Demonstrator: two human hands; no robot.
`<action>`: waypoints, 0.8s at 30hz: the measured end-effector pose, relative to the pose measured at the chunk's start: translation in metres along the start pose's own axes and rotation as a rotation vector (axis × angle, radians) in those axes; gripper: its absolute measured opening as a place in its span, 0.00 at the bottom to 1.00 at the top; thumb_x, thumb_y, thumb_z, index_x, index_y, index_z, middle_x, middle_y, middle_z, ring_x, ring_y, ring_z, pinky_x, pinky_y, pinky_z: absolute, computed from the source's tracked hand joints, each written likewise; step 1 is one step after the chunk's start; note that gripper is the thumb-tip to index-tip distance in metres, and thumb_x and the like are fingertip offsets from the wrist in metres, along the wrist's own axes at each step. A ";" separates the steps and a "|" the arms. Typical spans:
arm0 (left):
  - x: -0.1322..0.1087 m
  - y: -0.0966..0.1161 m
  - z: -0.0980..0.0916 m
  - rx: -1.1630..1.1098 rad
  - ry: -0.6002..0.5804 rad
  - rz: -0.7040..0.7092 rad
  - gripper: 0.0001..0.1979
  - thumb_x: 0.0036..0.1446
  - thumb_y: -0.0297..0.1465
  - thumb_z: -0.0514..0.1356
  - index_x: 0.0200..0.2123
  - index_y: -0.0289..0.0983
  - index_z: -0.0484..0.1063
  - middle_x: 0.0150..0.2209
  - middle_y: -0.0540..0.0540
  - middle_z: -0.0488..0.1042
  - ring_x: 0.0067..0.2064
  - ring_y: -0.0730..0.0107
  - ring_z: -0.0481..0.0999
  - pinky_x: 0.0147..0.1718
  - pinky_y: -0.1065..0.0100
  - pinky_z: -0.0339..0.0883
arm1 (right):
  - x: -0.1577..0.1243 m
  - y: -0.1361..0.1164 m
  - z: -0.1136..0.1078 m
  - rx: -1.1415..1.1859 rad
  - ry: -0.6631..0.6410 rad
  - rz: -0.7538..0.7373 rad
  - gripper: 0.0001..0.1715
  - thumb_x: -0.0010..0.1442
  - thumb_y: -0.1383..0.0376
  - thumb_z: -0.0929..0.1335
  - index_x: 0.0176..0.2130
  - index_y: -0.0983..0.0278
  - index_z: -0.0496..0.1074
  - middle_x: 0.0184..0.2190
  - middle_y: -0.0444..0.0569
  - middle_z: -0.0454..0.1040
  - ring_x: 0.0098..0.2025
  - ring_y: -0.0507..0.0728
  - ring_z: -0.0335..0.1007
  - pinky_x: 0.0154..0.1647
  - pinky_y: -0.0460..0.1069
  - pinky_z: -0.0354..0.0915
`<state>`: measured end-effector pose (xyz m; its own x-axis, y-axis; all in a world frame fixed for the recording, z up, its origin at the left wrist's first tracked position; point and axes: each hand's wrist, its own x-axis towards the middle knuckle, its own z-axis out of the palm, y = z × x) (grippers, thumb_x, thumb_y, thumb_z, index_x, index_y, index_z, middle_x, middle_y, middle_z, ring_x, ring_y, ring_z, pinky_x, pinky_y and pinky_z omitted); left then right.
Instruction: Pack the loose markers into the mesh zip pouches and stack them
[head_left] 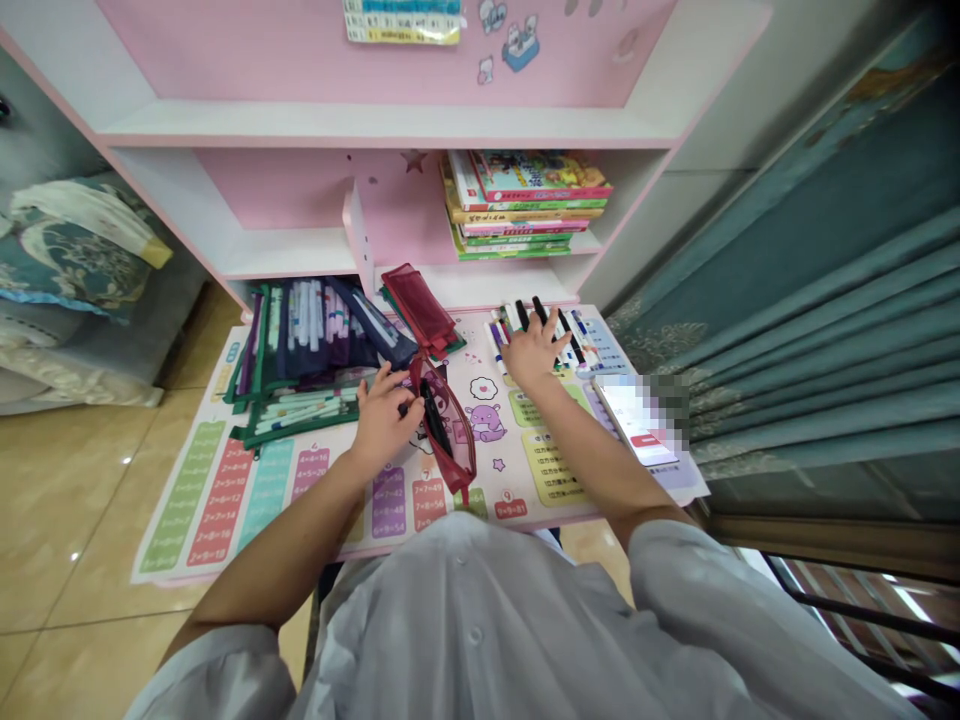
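A red mesh zip pencil case (463,440) lies unzipped on the desk mat, with black pens (436,420) inside it. My left hand (386,412) is at its left edge, fingers bent and closed on the case's side; the fingertips are partly hidden. Across the mat, my right hand (535,352) rests with spread fingers over a row of loose markers (581,335), white and black ones among them. It hides some of the markers beneath it. Flat red mesh cases (420,308) lie stacked behind the open one, with a green edge showing under them.
Several filled mesh cases (311,330), blue, green and purple, are piled on the left. A phone (637,420) with a lit screen lies at the right. Books (525,205) are stacked on the shelf (390,125) behind. A teal curtain (787,300) hangs at the right.
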<state>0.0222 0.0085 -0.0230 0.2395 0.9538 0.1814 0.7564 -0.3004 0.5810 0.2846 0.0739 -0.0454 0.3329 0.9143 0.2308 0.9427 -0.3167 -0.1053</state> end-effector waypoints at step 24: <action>-0.001 0.004 -0.001 -0.014 -0.008 -0.009 0.12 0.56 0.33 0.56 0.22 0.40 0.71 0.55 0.44 0.75 0.67 0.50 0.60 0.64 0.36 0.44 | -0.073 -0.014 -0.073 0.390 -0.055 -0.162 0.09 0.53 0.63 0.70 0.23 0.63 0.75 0.66 0.52 0.61 0.71 0.73 0.41 0.63 0.74 0.47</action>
<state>0.0241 0.0068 -0.0197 0.2377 0.9563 0.1701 0.7498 -0.2920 0.5937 0.2486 -0.0066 0.0096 0.1699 0.9598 0.2236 0.8996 -0.0584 -0.4327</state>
